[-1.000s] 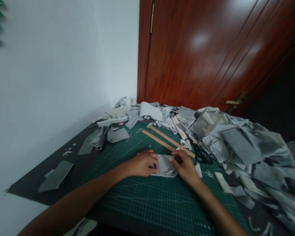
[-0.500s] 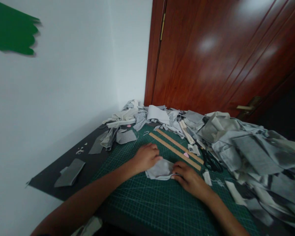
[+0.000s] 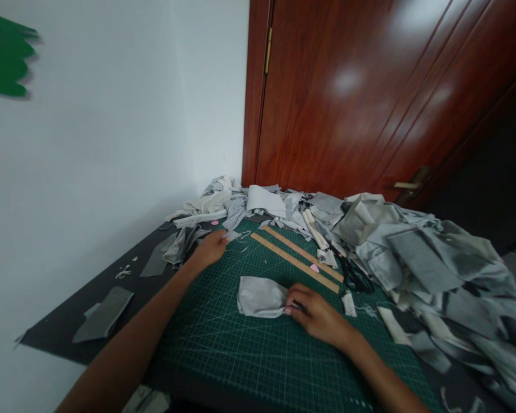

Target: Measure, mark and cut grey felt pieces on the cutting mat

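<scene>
A folded piece of light grey fabric [image 3: 261,297] lies on the green cutting mat [image 3: 241,355]. My right hand [image 3: 313,312] pinches its right end, and a small dark shape I cannot make out shows among the fingers. My left hand [image 3: 212,248] reaches to the far left of the mat, its fingers closed on a grey fabric scrap [image 3: 232,235] whose tip sticks out past them. Beside that hand lies a crumpled bundle of grey cloth [image 3: 181,245].
Two wooden rulers [image 3: 294,261] lie beyond the folded fabric, with pink chalk [image 3: 315,268] between them. Black-handled scissors [image 3: 356,278] rest to their right. Heaped cloth [image 3: 421,258] covers the right side and back. A grey folded piece [image 3: 105,315] lies at left.
My left hand has let go of the folded fabric and moved left and away to the grey scrap. My right hand stays on the folded fabric. The view has shifted slightly right.
</scene>
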The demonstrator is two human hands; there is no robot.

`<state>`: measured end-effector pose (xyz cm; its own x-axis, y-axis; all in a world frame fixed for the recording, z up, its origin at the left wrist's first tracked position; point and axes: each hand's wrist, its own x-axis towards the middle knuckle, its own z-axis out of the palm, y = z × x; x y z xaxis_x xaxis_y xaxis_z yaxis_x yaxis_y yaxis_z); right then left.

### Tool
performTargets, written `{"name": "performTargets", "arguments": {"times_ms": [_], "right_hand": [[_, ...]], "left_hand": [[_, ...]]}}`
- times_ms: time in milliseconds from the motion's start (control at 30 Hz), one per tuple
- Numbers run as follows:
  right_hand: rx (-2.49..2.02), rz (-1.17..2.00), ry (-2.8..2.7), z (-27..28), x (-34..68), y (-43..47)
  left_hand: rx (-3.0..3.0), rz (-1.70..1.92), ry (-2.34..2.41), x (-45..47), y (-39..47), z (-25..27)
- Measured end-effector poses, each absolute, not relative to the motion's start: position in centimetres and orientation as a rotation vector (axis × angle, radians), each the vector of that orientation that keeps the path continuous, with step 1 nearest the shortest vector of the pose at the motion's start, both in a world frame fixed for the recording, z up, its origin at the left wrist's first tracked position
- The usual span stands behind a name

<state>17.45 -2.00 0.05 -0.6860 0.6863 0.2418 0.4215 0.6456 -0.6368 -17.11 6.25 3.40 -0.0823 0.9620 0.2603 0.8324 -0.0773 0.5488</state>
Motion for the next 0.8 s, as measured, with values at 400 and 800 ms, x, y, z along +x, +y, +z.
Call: {"name": "performTargets", "arguments": {"times_ms": [400,800], "right_hand": [[-0.744,1.386,-1.475,-1.2,14.7,-1.8],[-0.98,0.963,-1.171,-0.7,19.4,1.7]], "left_hand": [[1.26,1.06,0.732,-6.6,1.1,2.8],[2.615,0.366,1.275,-8.3,1.4,1.3]]}}
